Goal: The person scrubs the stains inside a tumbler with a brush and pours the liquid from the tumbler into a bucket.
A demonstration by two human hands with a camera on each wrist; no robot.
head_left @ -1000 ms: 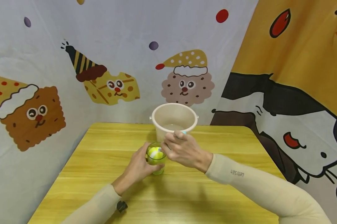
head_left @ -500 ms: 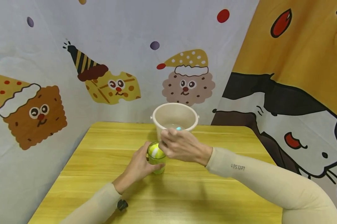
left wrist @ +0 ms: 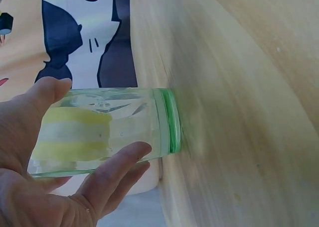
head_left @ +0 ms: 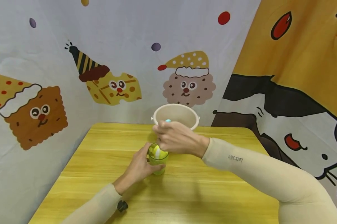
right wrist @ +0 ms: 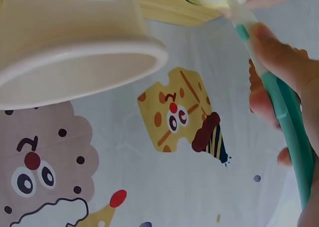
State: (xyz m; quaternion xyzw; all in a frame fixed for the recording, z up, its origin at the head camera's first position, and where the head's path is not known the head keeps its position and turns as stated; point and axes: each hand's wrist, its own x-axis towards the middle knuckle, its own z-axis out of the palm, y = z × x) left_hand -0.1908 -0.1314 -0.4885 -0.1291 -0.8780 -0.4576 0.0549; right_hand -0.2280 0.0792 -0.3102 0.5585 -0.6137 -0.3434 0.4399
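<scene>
My left hand (head_left: 137,163) grips a clear greenish glass (left wrist: 172,120) around its side; it stands on the table. Inside the glass sits the yellow-and-white striped sponge head (left wrist: 75,132) of a cup brush. Pinched between my right thumb and fingers is the brush's teal-and-white handle (right wrist: 284,112), which slants up out of the glass mouth. In the head view my right hand (head_left: 179,137) is over the glass's far right side and covers most of the handle; only a blue-green tip shows above the knuckles.
A cream bucket (head_left: 191,113) stands just behind the glass at the table's far edge, partly covered by the right hand. The wooden table (head_left: 101,146) ends there against a curtain (head_left: 123,28) with cartoon prints. A small black object (head_left: 122,206) shows beside the left sleeve.
My right hand has shifted a little up and left, and the handle's tip has swung left across the bucket. The sponge head has turned in the glass. My left hand keeps its hold.
</scene>
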